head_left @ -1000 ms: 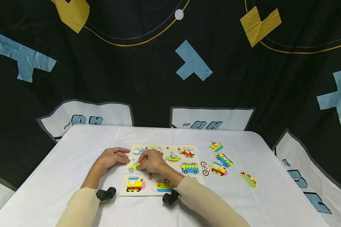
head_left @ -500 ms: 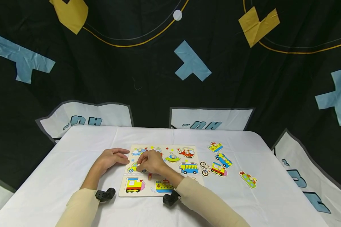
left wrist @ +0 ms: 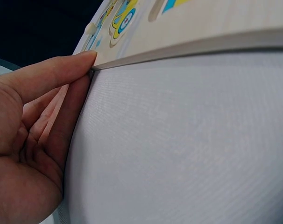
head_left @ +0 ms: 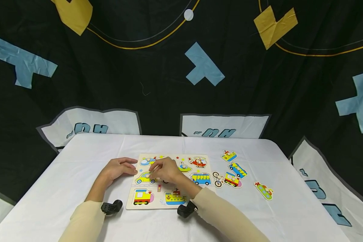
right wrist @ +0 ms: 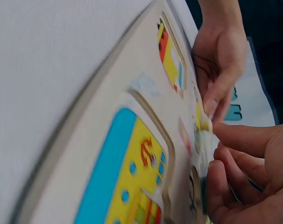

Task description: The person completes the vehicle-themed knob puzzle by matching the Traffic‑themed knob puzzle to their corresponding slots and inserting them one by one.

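Note:
A wooden vehicle puzzle board [head_left: 158, 203] lies on the white table. My left hand [head_left: 119, 168] grips its left edge; in the left wrist view the thumb [left wrist: 81, 64] sits on the rim, a finger against the side. A yellow car piece [head_left: 143, 178] lies in its place on the board, its knob visible. Just right of that knob is my right hand [head_left: 167, 172], fingers loosely bent and holding nothing. The right wrist view has its fingertips close beside the knob [right wrist: 205, 125]. This hand covers part of the board's middle.
Right of the board lie loose knobbed pieces: a ship [head_left: 229, 156], a bus [head_left: 238, 170], a bicycle [head_left: 218, 179], a train [head_left: 233, 180] and a green vehicle piece [head_left: 264, 191]. A helicopter [head_left: 198, 162] is on the board. A black curtain [head_left: 157, 84] hangs behind the table.
My right hand, earlier pinching the car piece at its knob, has let go and shifted slightly right, uncovering more of the car. My left hand stays at the board's edge.

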The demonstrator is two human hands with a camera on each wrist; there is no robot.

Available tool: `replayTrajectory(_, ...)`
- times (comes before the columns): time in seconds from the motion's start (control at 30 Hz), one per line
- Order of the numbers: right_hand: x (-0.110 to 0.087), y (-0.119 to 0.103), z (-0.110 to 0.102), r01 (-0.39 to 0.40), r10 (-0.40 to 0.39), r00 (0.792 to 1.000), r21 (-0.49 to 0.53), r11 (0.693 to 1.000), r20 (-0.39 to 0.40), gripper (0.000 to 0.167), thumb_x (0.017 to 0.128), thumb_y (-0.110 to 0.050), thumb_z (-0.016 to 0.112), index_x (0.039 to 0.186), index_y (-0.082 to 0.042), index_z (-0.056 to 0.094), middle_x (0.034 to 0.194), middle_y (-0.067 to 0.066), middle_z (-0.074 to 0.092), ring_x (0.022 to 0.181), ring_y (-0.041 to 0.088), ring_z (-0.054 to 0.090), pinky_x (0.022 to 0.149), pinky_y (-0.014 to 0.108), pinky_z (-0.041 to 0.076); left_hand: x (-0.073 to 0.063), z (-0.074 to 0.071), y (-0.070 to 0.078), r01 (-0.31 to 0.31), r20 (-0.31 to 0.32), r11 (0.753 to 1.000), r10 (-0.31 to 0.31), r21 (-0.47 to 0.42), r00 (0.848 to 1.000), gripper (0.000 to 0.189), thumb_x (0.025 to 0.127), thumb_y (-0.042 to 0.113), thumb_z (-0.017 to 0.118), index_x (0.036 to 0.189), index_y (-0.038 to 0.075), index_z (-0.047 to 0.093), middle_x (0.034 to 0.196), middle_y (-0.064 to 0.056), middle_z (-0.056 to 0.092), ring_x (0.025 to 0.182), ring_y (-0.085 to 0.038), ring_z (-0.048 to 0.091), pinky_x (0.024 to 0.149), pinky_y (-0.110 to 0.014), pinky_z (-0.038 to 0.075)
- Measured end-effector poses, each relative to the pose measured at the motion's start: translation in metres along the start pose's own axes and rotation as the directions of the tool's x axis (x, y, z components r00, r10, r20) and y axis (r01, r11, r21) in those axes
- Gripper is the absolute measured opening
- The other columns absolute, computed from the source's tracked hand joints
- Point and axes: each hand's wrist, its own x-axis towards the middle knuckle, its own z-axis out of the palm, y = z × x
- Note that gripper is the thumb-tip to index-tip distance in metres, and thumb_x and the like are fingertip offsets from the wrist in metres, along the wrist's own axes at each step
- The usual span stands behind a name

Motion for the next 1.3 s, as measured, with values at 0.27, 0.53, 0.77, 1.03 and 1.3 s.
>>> replayTrajectory(0.27, -0.005, 0.006, -0.036, 0.015, -0.015, 0.999, -0.011, 1.000, -0.049, 0.018, 0.077, -0.013, 0.086, 0.094, -0.011, 0.080, 0.072, -0.004, 0.070, 0.066, 0.009, 0.058, 0.061, 0.023, 0.043, 0.000, 0.003, 0.000, 0.003, -0.008, 1.000, -0.003, -0.011, 1.000, 0.058, 0.078, 0.021, 0.083, 0.132, 0.009, 0.066, 0.097, -0.004, 0.078, 0.114, -0.029, 0.063, 0.107, -0.058, 0.037)
replayTrajectory(0.53, -0.013, 0.017, -0.077, -0.033, 0.028, 0.992, -0.038, 0.999, -0.123, 0.022, 0.080, -0.015, 0.085, 0.100, -0.011, 0.079, 0.081, -0.001, 0.072, 0.076, 0.014, 0.062, 0.069, 0.028, 0.047, 0.000, 0.002, 0.001, -0.003, -0.006, 1.000, 0.003, -0.009, 1.000, 0.058, 0.078, 0.022, 0.084, 0.132, 0.010, 0.066, 0.097, -0.003, 0.078, 0.108, -0.027, 0.066, 0.106, -0.057, 0.038)
replayTrajectory(0.77, -0.022, 0.029, -0.103, -0.107, 0.092, 0.977, -0.071, 0.992, -0.194, 0.022, 0.082, -0.021, 0.084, 0.102, -0.013, 0.079, 0.083, -0.002, 0.073, 0.079, 0.016, 0.065, 0.072, 0.030, 0.047, -0.001, 0.002, 0.000, -0.005, -0.007, 1.000, 0.005, -0.006, 1.000, 0.058, 0.078, 0.021, 0.084, 0.132, 0.009, 0.066, 0.098, -0.004, 0.078, 0.110, -0.028, 0.066, 0.106, -0.058, 0.037)
replayTrajectory(1.03, -0.036, 0.053, -0.133, -0.134, 0.104, 0.952, -0.086, 0.987, -0.288, 0.018, 0.084, -0.020, 0.082, 0.100, -0.012, 0.079, 0.086, -0.001, 0.075, 0.083, 0.015, 0.066, 0.077, 0.031, 0.050, 0.000, 0.005, 0.000, 0.007, -0.004, 1.000, -0.007, -0.002, 1.000, 0.059, 0.078, 0.022, 0.083, 0.133, 0.011, 0.066, 0.101, -0.004, 0.078, 0.117, -0.031, 0.062, 0.107, -0.059, 0.036)
replayTrajectory(1.3, -0.053, 0.077, -0.157, -0.152, 0.116, 0.943, -0.096, 0.984, -0.313, 0.018, 0.084, -0.021, 0.082, 0.098, -0.011, 0.079, 0.083, 0.001, 0.074, 0.080, 0.016, 0.064, 0.073, 0.029, 0.047, -0.001, 0.003, -0.001, 0.015, -0.013, 1.000, -0.015, 0.004, 1.000, 0.058, 0.078, 0.022, 0.084, 0.132, 0.011, 0.066, 0.101, -0.005, 0.078, 0.119, -0.032, 0.060, 0.106, -0.060, 0.037)
